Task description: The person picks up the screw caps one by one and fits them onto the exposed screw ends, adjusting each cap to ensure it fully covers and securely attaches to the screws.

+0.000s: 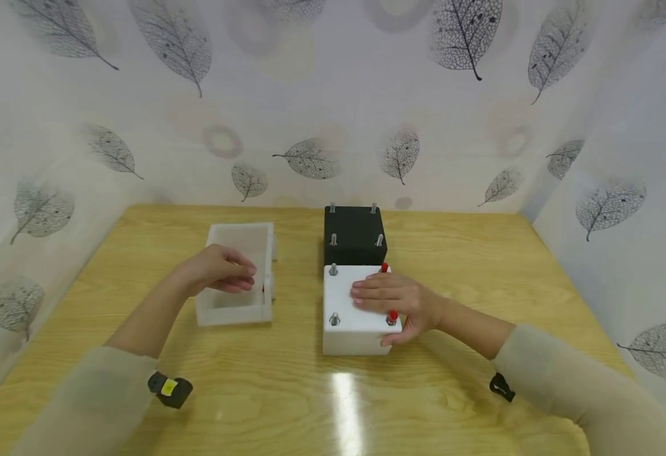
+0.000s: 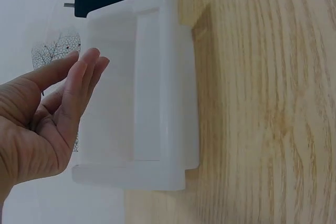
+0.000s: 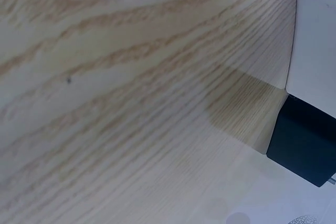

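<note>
wood-grain tabletop (image 1: 276, 399): left hand (image 1: 223, 270) loosely bent, empty, over white bin (image 1: 233, 316); right hand (image 1: 397, 301), fingers outstretched, on bolt-studded box (image 1: 341, 301), right of bin.

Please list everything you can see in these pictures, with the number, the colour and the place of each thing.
Table: one, light wood colour, under everything
Wall covering: number of pieces unclear, pale with dark leaves, behind and beside the table
Bin: one, whitish, left part of the table
Small thing: one, red, at the bin's right wall; too small to identify
Black box: one, black, behind the white box
White box: one, white, under the right hand
Bare screws: six, silver, four on the black box, two on the white box
Caps: two, red, right side of the white box
Black devices: two, black, one by each sleeve
Sleeves: two, beige, on the arms
Hands: two, left above the bin, right on the white box
</note>
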The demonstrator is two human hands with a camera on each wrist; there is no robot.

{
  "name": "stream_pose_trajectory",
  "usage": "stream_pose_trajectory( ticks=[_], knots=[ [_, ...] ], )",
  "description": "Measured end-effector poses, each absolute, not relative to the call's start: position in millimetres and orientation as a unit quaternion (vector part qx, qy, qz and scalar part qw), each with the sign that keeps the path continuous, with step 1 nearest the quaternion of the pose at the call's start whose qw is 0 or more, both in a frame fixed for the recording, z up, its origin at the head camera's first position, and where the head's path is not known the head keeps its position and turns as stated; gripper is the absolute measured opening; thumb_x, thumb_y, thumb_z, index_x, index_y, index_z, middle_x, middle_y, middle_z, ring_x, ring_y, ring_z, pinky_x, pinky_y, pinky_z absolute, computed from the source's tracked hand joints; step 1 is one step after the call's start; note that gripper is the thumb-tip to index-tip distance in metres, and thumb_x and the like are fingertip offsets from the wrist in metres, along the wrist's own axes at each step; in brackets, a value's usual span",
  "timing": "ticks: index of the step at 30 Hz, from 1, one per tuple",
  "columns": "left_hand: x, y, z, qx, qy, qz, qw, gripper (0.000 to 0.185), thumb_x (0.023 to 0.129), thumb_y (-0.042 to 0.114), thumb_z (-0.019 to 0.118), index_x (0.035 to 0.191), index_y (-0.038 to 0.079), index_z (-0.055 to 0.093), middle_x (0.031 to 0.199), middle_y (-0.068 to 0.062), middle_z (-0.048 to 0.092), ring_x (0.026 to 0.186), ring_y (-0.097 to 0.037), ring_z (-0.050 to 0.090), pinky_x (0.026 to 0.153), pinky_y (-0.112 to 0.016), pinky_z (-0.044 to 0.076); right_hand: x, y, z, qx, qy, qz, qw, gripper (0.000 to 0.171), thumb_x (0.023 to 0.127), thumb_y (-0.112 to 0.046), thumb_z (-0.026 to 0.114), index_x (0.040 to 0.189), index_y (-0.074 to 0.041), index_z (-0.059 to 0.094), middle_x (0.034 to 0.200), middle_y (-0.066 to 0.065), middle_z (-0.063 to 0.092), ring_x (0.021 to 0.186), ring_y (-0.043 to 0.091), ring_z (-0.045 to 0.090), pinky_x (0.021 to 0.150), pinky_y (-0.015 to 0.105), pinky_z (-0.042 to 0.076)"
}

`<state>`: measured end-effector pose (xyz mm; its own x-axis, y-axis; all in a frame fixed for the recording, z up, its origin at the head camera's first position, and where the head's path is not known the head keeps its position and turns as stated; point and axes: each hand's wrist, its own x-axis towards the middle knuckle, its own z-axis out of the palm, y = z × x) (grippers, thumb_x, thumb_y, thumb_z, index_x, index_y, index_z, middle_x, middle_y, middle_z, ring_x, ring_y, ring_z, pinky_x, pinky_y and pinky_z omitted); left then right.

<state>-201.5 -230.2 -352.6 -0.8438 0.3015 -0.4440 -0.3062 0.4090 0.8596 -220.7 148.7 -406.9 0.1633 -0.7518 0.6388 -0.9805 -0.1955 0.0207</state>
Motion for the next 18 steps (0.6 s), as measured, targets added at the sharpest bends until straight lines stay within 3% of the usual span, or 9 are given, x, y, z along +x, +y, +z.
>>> stream_pose_trajectory(
  ticks=[18],
  knots=[
    [-212, -217, -377, -0.016, 0.822, 0.506, 0.260, 0.028, 0.090, -0.001, 0.059, 0.110, -0.019, 0.055, 0.072, -0.006, 0.068, 0.061, -0.010, 0.066, 0.065, -0.031, 0.058, -218, 149, -411, 0.724, -0.593, 0.267, 0.230, 0.062, 0.086, -0.047, 0.062, 0.116, 0.008, 0.062, 0.121, 0.018, 0.062, 0.113, 0.033, 0.059, 0.100, 0.040, 0.045]
  ],
)
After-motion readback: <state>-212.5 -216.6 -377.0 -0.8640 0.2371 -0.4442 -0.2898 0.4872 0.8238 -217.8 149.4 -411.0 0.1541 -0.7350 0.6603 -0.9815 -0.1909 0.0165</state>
